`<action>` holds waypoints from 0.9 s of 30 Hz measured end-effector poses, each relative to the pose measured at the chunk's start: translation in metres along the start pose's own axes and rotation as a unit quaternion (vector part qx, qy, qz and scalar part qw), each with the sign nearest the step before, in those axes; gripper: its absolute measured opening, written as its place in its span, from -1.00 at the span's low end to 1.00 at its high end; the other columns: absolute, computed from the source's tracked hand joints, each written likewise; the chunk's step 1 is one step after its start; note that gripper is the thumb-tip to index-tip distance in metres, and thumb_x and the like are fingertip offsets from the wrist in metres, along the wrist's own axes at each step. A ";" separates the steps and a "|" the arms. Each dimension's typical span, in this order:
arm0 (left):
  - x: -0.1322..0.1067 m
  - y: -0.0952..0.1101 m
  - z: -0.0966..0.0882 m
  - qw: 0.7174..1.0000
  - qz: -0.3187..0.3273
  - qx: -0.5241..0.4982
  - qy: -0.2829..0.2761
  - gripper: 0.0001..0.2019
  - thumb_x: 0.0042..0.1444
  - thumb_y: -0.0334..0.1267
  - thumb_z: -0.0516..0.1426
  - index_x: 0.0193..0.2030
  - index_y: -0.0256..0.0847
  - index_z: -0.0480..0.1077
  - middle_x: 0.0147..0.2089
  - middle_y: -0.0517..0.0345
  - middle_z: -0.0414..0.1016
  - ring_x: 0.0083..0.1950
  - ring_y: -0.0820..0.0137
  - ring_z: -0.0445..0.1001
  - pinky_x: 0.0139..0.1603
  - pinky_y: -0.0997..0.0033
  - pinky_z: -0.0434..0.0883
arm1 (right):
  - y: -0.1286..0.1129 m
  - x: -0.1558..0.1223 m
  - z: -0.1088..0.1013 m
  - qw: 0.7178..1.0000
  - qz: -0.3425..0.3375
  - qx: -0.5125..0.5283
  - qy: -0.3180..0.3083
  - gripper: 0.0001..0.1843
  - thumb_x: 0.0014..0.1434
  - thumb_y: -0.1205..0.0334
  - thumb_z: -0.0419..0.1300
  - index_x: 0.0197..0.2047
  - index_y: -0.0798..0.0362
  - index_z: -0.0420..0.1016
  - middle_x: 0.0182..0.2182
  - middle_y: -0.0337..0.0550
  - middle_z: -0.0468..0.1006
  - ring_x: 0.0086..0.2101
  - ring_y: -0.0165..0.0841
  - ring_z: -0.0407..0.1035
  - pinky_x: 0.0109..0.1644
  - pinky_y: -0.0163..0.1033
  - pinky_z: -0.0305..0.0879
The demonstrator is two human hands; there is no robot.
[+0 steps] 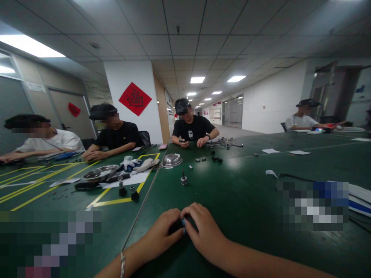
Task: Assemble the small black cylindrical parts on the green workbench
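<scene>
Just above the near part of the green table, my left hand point(165, 230) and my right hand point(202, 228) meet, fingers curled toward each other. Between their fingertips shows a bit of a small blue piece point(183, 222); the fingers hide most of it, so its kind cannot be made out. Both hands are closed on it. Beyond them a small silver metal part with a dark pointed tip point(183, 178) stands upright on the table. A tiny silver cylinder point(190, 167) lies a little farther back.
A shiny metal bowl point(171, 160) lies near the table seam. To its left are a metal tray point(100, 173), gloves point(130, 163) and two black-and-silver parts point(134, 194). Several people sit around the table. Cables and a pixelated patch point(314, 206) are at right.
</scene>
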State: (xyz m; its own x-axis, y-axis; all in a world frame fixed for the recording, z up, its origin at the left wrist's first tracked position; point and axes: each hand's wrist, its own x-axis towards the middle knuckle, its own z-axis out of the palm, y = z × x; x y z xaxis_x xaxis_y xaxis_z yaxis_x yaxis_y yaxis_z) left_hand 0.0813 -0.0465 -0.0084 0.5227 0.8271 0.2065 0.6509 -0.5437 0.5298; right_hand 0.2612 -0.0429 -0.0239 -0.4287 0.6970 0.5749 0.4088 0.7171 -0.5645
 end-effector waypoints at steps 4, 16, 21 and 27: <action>0.000 0.007 -0.003 1.000 0.000 0.004 0.007 -0.79 0.16 -0.21 0.07 -0.07 -0.12 0.36 -0.07 0.10 0.47 -0.03 0.28 0.39 0.09 0.27 0.31 | 0.000 -0.001 -0.001 1.000 0.002 0.001 -0.005 -0.72 0.11 0.52 0.10 -0.15 0.01 0.36 -0.23 -0.17 0.43 -0.21 -0.29 0.30 -0.11 -0.18 0.19; 0.000 0.012 -0.005 1.000 0.002 0.018 -0.007 -0.80 0.17 -0.23 0.06 -0.09 -0.17 0.38 -0.07 0.07 0.46 -0.05 0.27 0.40 0.06 0.26 0.31 | -0.003 -0.003 -0.006 1.000 -0.004 0.003 -0.017 -0.62 0.00 0.54 0.09 -0.10 0.03 0.34 -0.23 -0.16 0.39 -0.21 -0.29 0.27 -0.10 -0.17 0.19; 0.000 0.012 -0.005 1.000 -0.002 0.026 -0.008 -0.78 0.17 -0.23 0.06 -0.05 -0.18 0.36 -0.08 0.07 0.47 -0.06 0.27 0.39 0.06 0.26 0.31 | -0.006 -0.004 -0.009 1.000 -0.004 0.012 -0.016 -0.56 -0.05 0.57 0.07 -0.09 0.04 0.33 -0.21 -0.15 0.38 -0.19 -0.29 0.26 -0.07 -0.17 0.19; -0.001 0.011 -0.004 0.999 0.009 0.039 -0.011 -0.79 0.18 -0.22 0.05 -0.06 -0.16 0.34 -0.06 0.07 0.46 -0.06 0.29 0.38 0.05 0.25 0.32 | -0.005 -0.003 -0.008 1.000 0.000 0.007 -0.021 -0.59 -0.01 0.58 0.05 -0.11 0.04 0.37 -0.22 -0.15 0.40 -0.20 -0.28 0.27 -0.08 -0.17 0.19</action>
State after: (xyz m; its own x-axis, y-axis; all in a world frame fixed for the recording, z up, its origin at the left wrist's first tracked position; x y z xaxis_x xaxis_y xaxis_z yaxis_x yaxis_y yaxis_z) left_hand 0.0852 -0.0526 0.0006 0.5458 0.8147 0.1958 0.6827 -0.5679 0.4597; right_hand 0.2673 -0.0485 -0.0179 -0.4628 0.6958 0.5493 0.3984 0.7168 -0.5723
